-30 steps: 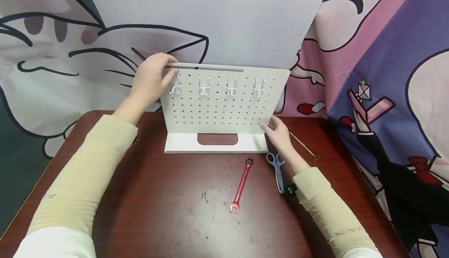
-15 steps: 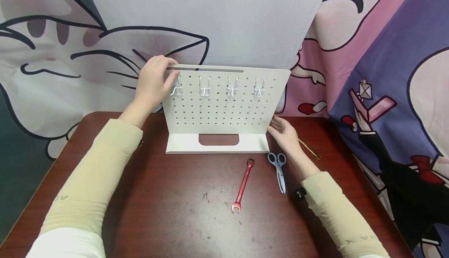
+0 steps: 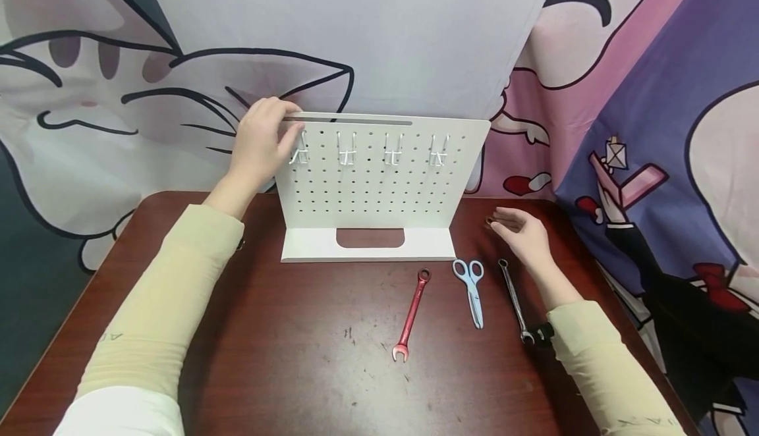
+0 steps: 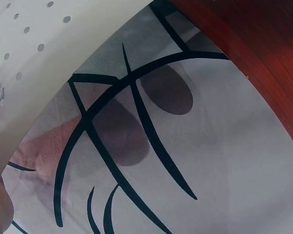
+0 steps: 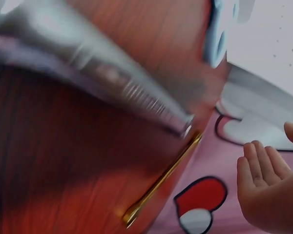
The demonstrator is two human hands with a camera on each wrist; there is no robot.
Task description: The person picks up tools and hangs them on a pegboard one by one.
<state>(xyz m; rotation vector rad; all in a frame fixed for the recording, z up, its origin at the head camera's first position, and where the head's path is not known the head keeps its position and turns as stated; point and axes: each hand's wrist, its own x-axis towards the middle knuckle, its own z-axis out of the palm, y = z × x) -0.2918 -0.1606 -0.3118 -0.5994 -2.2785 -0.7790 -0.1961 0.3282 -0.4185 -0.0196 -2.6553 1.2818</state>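
Observation:
A white pegboard stand (image 3: 367, 192) stands upright on its base at the back of the table, with several white wire hooks (image 3: 391, 149) along its upper rows. At its top left corner my left hand (image 3: 259, 143) grips the edge, thumb in front and fingers over the top. My right hand (image 3: 524, 235) is off the board, to its right, fingers relaxed and holding nothing. Beneath that hand lies a gold wrench (image 5: 161, 180), mostly hidden in the head view. A silver wrench (image 3: 514, 301) lies near the right wrist.
Blue-grey scissors (image 3: 470, 291) lie in front of the board's right corner. Left of them is a red wrench (image 3: 410, 314). A printed cloth (image 3: 385, 41) hangs behind the dark red-brown table (image 3: 284, 357).
My right hand has left the board's lower right edge and moved right, uncovering the silver wrench and covering most of the gold one. The left hand keeps its grip on the corner.

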